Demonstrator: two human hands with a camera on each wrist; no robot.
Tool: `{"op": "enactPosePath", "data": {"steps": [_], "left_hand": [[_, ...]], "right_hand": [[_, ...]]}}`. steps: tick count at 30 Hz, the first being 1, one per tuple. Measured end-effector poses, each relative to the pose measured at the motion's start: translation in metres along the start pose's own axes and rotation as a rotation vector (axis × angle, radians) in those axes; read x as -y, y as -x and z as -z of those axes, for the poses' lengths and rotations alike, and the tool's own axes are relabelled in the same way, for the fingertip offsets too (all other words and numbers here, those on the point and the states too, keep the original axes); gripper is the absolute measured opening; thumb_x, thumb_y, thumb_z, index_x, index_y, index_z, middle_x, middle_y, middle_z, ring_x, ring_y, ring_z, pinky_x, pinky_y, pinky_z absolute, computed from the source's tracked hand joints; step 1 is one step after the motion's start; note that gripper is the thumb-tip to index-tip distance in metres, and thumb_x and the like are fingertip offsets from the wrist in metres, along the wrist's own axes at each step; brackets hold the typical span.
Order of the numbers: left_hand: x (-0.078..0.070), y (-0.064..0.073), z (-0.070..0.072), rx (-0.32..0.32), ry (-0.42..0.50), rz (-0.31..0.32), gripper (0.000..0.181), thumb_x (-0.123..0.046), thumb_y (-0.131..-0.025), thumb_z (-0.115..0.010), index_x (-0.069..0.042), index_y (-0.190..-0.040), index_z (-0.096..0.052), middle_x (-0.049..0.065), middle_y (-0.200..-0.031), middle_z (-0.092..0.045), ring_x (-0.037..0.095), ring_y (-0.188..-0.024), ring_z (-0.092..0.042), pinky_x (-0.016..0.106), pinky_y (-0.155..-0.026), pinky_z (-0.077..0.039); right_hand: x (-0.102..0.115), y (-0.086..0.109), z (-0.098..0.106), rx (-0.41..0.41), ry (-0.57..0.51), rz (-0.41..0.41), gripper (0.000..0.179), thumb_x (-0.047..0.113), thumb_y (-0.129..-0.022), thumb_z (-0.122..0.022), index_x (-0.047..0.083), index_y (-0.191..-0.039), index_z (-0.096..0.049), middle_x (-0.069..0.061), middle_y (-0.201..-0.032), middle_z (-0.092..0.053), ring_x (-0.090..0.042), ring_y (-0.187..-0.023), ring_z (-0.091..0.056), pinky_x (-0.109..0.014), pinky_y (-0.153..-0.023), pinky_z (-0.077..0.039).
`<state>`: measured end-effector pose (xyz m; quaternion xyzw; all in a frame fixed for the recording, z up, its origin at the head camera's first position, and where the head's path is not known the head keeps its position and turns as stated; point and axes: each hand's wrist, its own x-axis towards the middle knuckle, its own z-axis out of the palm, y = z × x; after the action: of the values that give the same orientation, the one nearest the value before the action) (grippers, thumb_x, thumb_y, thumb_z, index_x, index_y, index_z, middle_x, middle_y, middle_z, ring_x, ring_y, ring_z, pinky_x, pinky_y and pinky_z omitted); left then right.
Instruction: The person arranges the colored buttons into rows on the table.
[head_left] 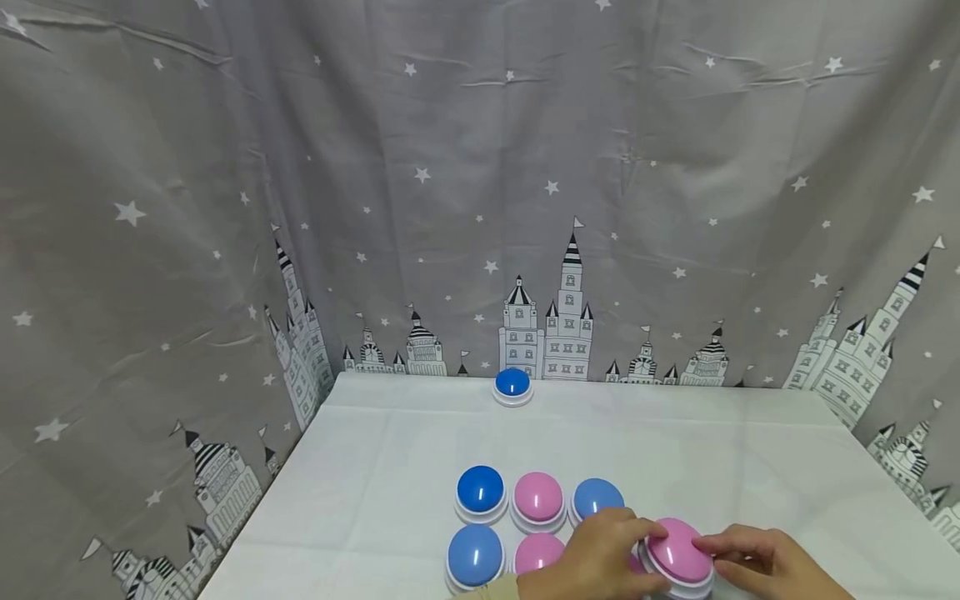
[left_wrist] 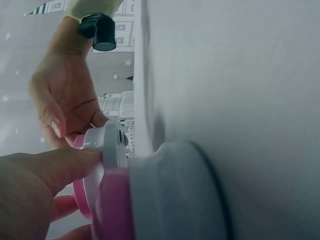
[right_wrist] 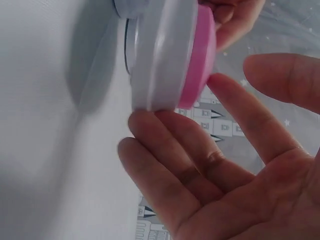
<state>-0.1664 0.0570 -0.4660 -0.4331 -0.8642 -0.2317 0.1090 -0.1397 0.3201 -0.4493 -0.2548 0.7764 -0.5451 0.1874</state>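
Observation:
My left hand (head_left: 592, 558) holds a pink-domed push button (head_left: 681, 550) with a white base, its thumb on the base in the left wrist view. The button is tilted and raised off the table in both wrist views. From the right, my right hand (head_left: 772, 562) touches it; in the right wrist view its extended fingertips (right_wrist: 142, 122) meet the base and dome while the thumb stands away. Another pink button (left_wrist: 175, 195) sits close below the left hand. Part of the button group is hidden behind the left hand.
On the white table (head_left: 360, 500) stand a dark blue button (head_left: 480, 490), pink buttons (head_left: 538, 497) and light blue buttons (head_left: 476, 556) in rows. One blue button (head_left: 513, 383) is alone at the back edge. A grey castle-print curtain (head_left: 450, 208) hangs behind.

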Motion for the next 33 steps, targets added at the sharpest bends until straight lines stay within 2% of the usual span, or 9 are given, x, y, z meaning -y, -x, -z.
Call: {"op": "enactPosePath", "data": {"steps": [3,7,14,20,25,30,33], "left_hand": [[-0.001,0.001,-0.004,-0.003,-0.021,-0.038,0.049,-0.05,-0.073,-0.071,-0.029,-0.115,-0.06,-0.019,-0.085,-0.053,-0.012,-0.071,-0.038,0.002,-0.061,-0.029],[-0.001,0.003,-0.009,-0.042,-0.065,-0.089,0.047,-0.051,-0.071,-0.072,-0.029,-0.112,-0.061,-0.018,-0.084,-0.053,-0.013,-0.069,-0.037,0.002,-0.06,-0.029],[-0.001,0.001,-0.016,-0.066,-0.128,-0.15,0.047,-0.043,-0.065,-0.079,-0.028,-0.105,-0.062,-0.015,-0.081,-0.055,-0.009,-0.068,-0.043,0.003,-0.058,-0.031],[0.001,0.002,-0.018,-0.074,-0.167,-0.139,0.058,-0.046,-0.063,-0.079,-0.023,-0.112,-0.058,-0.013,-0.087,-0.056,-0.006,-0.073,-0.048,0.005,-0.067,-0.036],[0.002,0.002,-0.018,-0.011,-0.19,-0.16,0.058,-0.044,-0.064,-0.079,-0.024,-0.114,-0.057,-0.014,-0.085,-0.055,-0.007,-0.072,-0.046,0.004,-0.069,-0.035],[0.002,0.002,-0.019,0.074,-0.238,-0.173,0.051,-0.042,-0.067,-0.077,-0.028,-0.113,-0.058,-0.017,-0.082,-0.054,-0.009,-0.072,-0.044,0.005,-0.067,-0.033],[0.001,0.003,-0.019,0.093,-0.23,-0.154,0.05,-0.044,-0.069,-0.076,-0.03,-0.113,-0.058,-0.018,-0.083,-0.053,-0.009,-0.073,-0.044,0.005,-0.068,-0.032]], "right_hand": [[-0.002,0.004,0.0,0.022,-0.06,-0.017,0.031,0.004,-0.094,-0.045,-0.002,-0.122,-0.055,-0.012,-0.11,-0.062,-0.014,-0.096,-0.059,-0.02,-0.081,-0.047],[-0.007,0.008,-0.001,0.053,-0.17,-0.034,0.031,0.003,-0.094,-0.044,-0.005,-0.123,-0.053,-0.017,-0.11,-0.061,-0.016,-0.093,-0.059,-0.027,-0.082,-0.049],[-0.012,0.013,-0.004,0.024,-0.157,-0.066,0.029,0.005,-0.095,-0.044,-0.004,-0.12,-0.056,-0.019,-0.106,-0.062,-0.018,-0.088,-0.061,-0.03,-0.078,-0.051],[-0.014,0.01,-0.005,0.016,-0.128,-0.023,0.029,0.003,-0.094,-0.045,-0.004,-0.119,-0.057,-0.019,-0.105,-0.062,-0.018,-0.088,-0.061,-0.03,-0.078,-0.051],[-0.016,0.008,-0.004,0.041,-0.097,0.049,0.027,0.0,-0.094,-0.043,-0.005,-0.116,-0.058,-0.018,-0.105,-0.063,-0.019,-0.091,-0.061,-0.03,-0.08,-0.05],[-0.019,0.009,-0.005,0.058,-0.153,-0.01,0.028,0.001,-0.094,-0.044,-0.005,-0.116,-0.059,-0.017,-0.106,-0.062,-0.019,-0.091,-0.061,-0.031,-0.079,-0.051],[-0.019,0.01,-0.006,0.055,-0.163,-0.046,0.028,0.002,-0.094,-0.044,-0.004,-0.117,-0.059,-0.017,-0.107,-0.061,-0.019,-0.091,-0.061,-0.03,-0.079,-0.051]]}}
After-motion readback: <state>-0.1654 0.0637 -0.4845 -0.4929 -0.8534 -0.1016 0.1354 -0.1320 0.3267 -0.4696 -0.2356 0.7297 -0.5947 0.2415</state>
